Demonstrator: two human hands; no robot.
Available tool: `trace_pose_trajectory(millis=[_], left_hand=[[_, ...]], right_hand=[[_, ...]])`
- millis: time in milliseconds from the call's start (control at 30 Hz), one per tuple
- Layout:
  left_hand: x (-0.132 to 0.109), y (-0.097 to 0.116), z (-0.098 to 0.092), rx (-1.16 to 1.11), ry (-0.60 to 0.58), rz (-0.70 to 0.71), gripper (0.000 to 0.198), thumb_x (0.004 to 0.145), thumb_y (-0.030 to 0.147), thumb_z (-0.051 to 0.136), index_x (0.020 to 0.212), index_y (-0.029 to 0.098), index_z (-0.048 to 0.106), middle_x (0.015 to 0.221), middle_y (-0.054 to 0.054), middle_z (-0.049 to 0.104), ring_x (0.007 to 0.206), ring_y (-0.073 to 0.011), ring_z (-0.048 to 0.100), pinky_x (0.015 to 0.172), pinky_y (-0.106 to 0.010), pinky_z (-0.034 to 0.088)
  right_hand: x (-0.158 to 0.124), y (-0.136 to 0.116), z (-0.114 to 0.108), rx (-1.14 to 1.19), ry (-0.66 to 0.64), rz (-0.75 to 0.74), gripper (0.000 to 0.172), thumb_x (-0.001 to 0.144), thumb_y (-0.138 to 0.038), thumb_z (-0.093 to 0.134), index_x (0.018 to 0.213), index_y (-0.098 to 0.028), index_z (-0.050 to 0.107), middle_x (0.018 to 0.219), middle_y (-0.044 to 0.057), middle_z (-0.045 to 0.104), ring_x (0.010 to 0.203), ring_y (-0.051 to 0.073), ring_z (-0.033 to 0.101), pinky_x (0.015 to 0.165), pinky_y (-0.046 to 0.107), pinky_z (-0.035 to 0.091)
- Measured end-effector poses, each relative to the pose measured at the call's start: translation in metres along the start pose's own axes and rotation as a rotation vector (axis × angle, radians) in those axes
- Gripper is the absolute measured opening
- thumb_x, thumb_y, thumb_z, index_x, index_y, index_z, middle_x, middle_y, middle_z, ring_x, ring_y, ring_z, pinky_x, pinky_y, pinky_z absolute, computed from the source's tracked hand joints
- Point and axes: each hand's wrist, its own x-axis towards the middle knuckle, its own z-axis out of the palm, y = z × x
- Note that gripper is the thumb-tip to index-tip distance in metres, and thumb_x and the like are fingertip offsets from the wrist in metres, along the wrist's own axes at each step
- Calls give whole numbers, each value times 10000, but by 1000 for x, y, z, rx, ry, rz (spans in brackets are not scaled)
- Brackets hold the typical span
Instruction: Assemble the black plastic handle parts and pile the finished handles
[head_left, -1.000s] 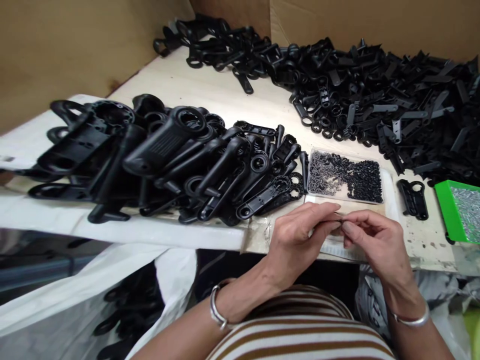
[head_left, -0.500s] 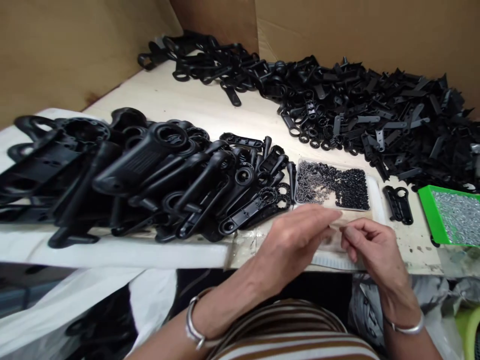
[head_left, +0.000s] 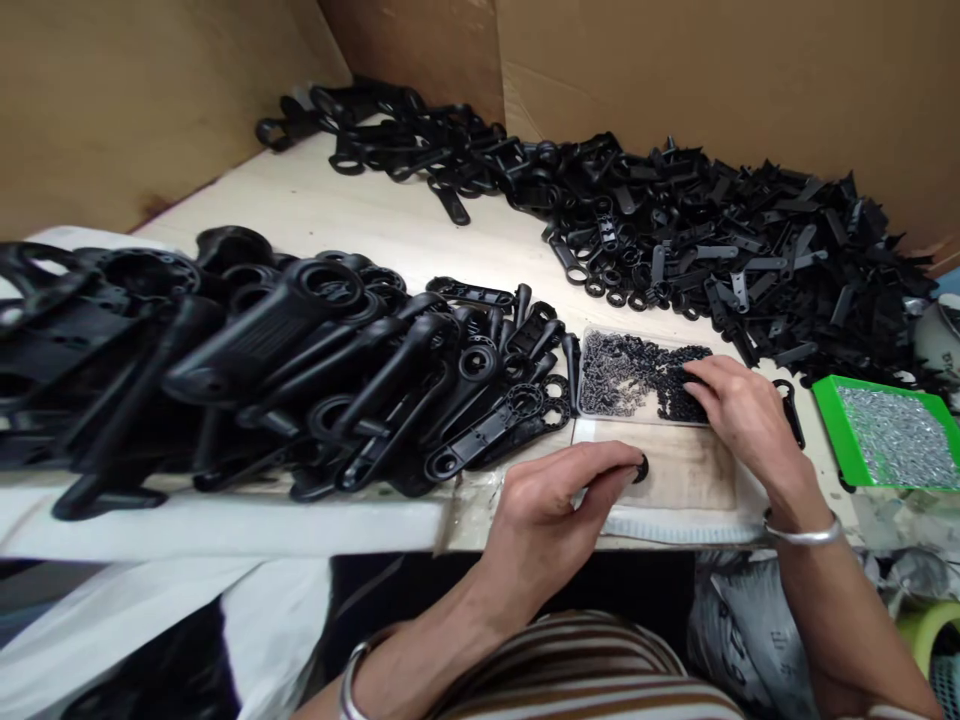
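My left hand (head_left: pixel 547 505) is held above the near side of the worktop, its thumb and index finger closed on a small round black plastic part (head_left: pixel 642 468). Fingers pressed together, my right hand (head_left: pixel 754 415) dips into the right side of a shallow clear tray (head_left: pixel 600 415). Small black pieces (head_left: pixel 679 400) lie under those fingertips; whether one is pinched is hidden. The tray's left side holds tiny metal springs (head_left: pixel 611 365). Between my hands and the tray lies a stained pale pad (head_left: pixel 686 475).
Black plastic handle-shaped housings (head_left: pixel 382 370) are heaped on the left. A long pile of black parts (head_left: pixel 720 240) runs along the cardboard wall (head_left: pixel 712 80). At right stand a green tray (head_left: pixel 829 425) of small silvery metal pieces and a black part (head_left: pixel 789 410) partly behind my right hand.
My hands were close together over the pad. The right one has moved up into the clear tray, and the left has lowered slightly, now showing the round black part. The view has shifted a little.
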Motion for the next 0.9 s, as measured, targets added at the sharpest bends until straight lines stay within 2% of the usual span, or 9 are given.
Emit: trace_pose_trajectory(millis=[100,233,433,600,667,733,833,900], left_hand=[[-2,1,-4,-19,2,-72,121,827,106,664,867,199,729,790,1,778,640,-132,723,649,-189,595],[-2,-1,-6,-134,32,-222,99,805,115,690,849,191,736,729,10,758,504,-100,656,538,-175,574],[4,1,0,-425,51,-443,52,747,125,723,781,162,738,700,-6,746,492,-90,643,490,-154,568],[8,4,4,-572,58,-580,54,704,146,747,757,143,735,702,-36,746,583,-146,701,474,-178,579],[8,4,5,-607,63,-614,78,693,155,762,764,139,733,688,-35,742,587,-150,703,469,-182,578],[9,4,7,-647,65,-631,93,685,162,773,764,137,730,671,-32,738,582,-151,702,462,-184,574],[9,4,9,-694,76,-646,97,677,164,781,752,136,726,657,-32,735,588,-156,705,463,-186,569],[9,5,11,-714,86,-653,99,672,157,784,750,136,726,653,-32,734,594,-159,707,469,-185,565]], right_hand=[[14,0,6,-152,-90,-9,218,941,-226,510,1008,-229,717,1013,78,710,790,206,658,614,303,419],[14,1,8,-176,-101,9,205,924,-202,508,904,-202,712,938,93,706,753,215,644,599,313,392],[6,15,5,102,12,-20,161,895,-213,548,886,-188,706,935,74,719,833,213,658,745,318,467],[2,19,4,187,83,53,186,893,-284,560,827,-193,709,890,76,736,810,227,664,764,348,476],[-2,14,1,330,133,120,172,869,-313,598,798,-203,710,840,55,733,750,203,650,736,335,480],[-8,6,-3,591,123,228,146,816,-336,665,770,-203,706,721,24,699,619,163,597,625,301,475],[-19,-14,-7,1107,11,393,195,723,-372,765,769,-192,707,635,4,653,483,111,504,457,251,420],[-27,-27,-7,1391,-63,470,246,667,-384,818,776,-193,709,659,14,665,472,95,495,424,231,415]])
